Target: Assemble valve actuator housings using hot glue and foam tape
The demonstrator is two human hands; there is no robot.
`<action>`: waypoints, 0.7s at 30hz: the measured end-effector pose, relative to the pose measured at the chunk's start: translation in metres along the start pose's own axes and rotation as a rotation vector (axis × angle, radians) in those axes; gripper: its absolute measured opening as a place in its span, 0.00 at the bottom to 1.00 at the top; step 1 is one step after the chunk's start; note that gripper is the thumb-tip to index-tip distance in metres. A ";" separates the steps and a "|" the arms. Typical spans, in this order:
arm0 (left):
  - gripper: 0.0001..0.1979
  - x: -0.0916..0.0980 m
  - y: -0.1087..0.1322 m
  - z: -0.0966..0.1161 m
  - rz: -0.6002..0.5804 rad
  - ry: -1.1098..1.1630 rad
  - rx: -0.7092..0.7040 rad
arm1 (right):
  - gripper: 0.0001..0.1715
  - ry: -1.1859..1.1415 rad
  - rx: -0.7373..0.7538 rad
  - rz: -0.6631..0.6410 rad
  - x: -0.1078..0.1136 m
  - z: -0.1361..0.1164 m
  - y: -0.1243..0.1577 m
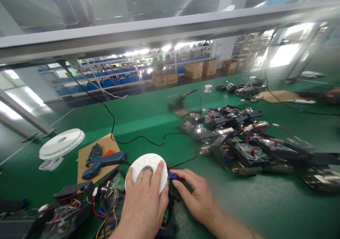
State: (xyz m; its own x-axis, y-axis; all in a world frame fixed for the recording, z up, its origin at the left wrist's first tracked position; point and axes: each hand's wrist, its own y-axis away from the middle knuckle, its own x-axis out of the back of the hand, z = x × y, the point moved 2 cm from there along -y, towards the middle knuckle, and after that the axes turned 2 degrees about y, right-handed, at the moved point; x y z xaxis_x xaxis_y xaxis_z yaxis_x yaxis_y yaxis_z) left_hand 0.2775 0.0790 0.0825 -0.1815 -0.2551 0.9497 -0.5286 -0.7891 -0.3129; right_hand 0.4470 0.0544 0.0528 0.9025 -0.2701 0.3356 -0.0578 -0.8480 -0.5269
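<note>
A white round reel with a hole in its middle sits under my left hand. My fingers lie over its face and the thumb is at its right edge, gripping it. Right beside the reel, my right hand pinches a small blue piece between thumb and fingertips; its exact kind is too small to make out. Below the hands is a dark device partly hidden by them. To their left, an opened black housing with a green circuit board and several coloured wires lies on the green table.
A blue glue gun rests on a cardboard sheet at left, near white reels. Several opened black devices with wires and metal cylinders fill the right side. A black cable crosses the table. A small white spool stands farther back.
</note>
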 end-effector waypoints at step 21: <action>0.28 -0.017 0.003 0.015 0.092 0.038 0.056 | 0.13 -0.110 -0.186 0.130 -0.017 0.009 0.005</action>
State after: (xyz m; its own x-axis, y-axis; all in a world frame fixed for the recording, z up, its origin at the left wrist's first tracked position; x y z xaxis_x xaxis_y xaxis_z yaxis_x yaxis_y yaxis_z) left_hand 0.2916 0.0729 0.0657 -0.2587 -0.3077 0.9156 -0.4615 -0.7934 -0.3970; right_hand 0.4347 0.0587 0.0373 0.9226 -0.3400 0.1823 -0.2452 -0.8815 -0.4036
